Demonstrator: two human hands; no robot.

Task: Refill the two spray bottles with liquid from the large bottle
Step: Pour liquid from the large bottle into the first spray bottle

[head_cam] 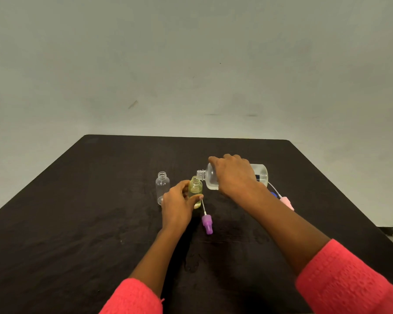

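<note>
The right hand point(233, 175) is gripping the large bottle point(261, 172) from above, tipping it until its long axis is lying almost level, neck pointing left, just above the open mouth of the yellow-tinted spray bottle point(195, 189). The left hand point(178, 205) is clasping that bottle upright on the black table point(77, 223). The clear spray bottle point(162, 186) is standing uncapped just left of it, nearer the left hand.

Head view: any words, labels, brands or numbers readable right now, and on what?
None can be read.
On the large bottle, a dark patch beside the right hand, perhaps a label: too small and half hidden to read.
On the clear spray bottle, yellowish spray bottle and purple spray head: no print visible.
</note>
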